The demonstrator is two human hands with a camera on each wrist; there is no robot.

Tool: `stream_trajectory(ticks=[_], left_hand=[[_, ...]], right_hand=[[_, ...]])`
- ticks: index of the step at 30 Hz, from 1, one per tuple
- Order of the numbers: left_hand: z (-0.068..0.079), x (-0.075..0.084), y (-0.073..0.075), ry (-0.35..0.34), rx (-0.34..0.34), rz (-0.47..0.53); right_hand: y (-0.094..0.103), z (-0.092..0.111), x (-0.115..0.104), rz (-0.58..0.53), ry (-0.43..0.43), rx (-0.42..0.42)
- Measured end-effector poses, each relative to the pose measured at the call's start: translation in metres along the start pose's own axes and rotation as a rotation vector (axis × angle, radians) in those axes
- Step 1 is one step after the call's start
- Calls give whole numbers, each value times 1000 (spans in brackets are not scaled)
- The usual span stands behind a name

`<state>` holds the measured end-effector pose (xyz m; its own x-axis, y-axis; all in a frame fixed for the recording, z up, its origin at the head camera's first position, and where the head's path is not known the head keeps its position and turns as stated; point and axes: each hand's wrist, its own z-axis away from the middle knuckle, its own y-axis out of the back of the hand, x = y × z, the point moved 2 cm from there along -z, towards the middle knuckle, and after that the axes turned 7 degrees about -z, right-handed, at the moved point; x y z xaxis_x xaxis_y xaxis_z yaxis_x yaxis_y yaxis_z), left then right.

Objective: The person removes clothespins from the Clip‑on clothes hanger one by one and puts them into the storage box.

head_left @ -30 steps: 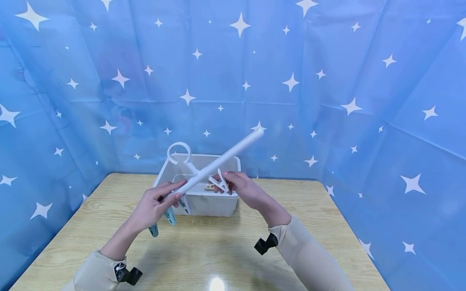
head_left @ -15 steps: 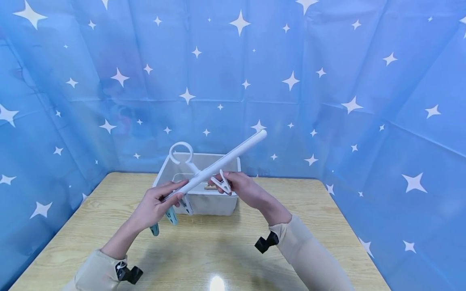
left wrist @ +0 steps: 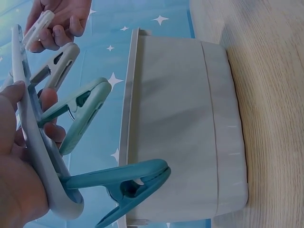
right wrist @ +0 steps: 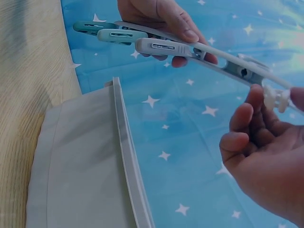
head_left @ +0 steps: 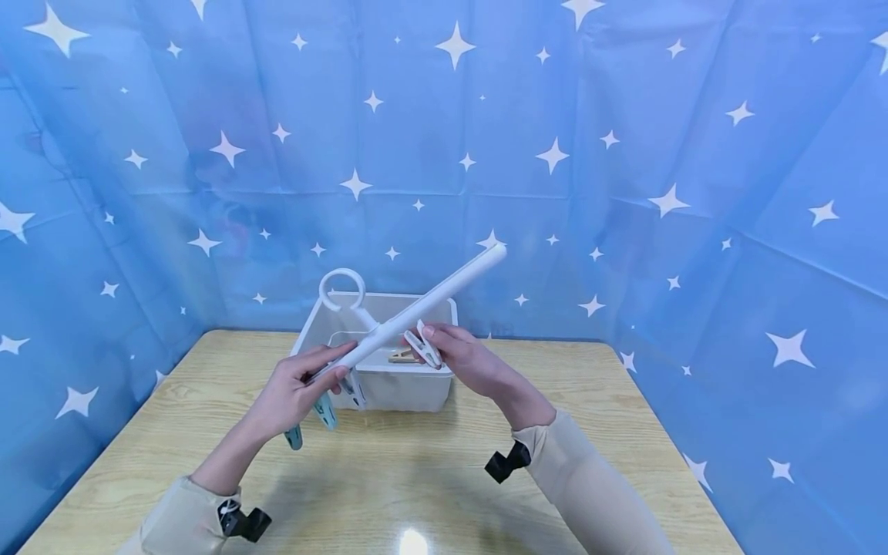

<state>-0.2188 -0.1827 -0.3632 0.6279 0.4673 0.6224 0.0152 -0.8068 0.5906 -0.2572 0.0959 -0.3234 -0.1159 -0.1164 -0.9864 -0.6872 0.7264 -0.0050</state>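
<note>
A white hanger (head_left: 444, 293) with a round hook is held tilted over the bin, its right end higher. My left hand (head_left: 294, 389) grips the lower left part of its bar, thumb on top. Along that part, a dark teal clothespin (left wrist: 118, 175), a light teal clothespin (left wrist: 90, 111) and a grey clothespin (left wrist: 61, 66) hang from the bar's underside. My right hand (head_left: 479, 366) pinches a white clothespin (head_left: 425, 351) between thumb and fingers, just below the middle of the bar. In the right wrist view this clothespin (right wrist: 275, 98) is right at the bar.
A white plastic bin (head_left: 409, 393) stands on the wooden table (head_left: 555, 462) beneath the hanger. Inside it lies a wooden-coloured clothespin (head_left: 401, 357). A blue curtain (head_left: 416, 154) with white stars closes off the back and sides.
The two arms of the white clothespin in my right hand look closer together than before. The hanger and my left hand have barely moved.
</note>
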Motion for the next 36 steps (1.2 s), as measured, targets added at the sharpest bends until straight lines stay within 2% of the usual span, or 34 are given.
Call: stream_trajectory(ticks=[13,29,36], left_hand=[[0,0,1,8,8,11],[3,1,2,10,2,18],[2,-3,2,11,2,13]], right_hand=[[3,-2,0,158,25,80],[5,-2,0,208,107,158],[5,-1,-1,274,144,197]])
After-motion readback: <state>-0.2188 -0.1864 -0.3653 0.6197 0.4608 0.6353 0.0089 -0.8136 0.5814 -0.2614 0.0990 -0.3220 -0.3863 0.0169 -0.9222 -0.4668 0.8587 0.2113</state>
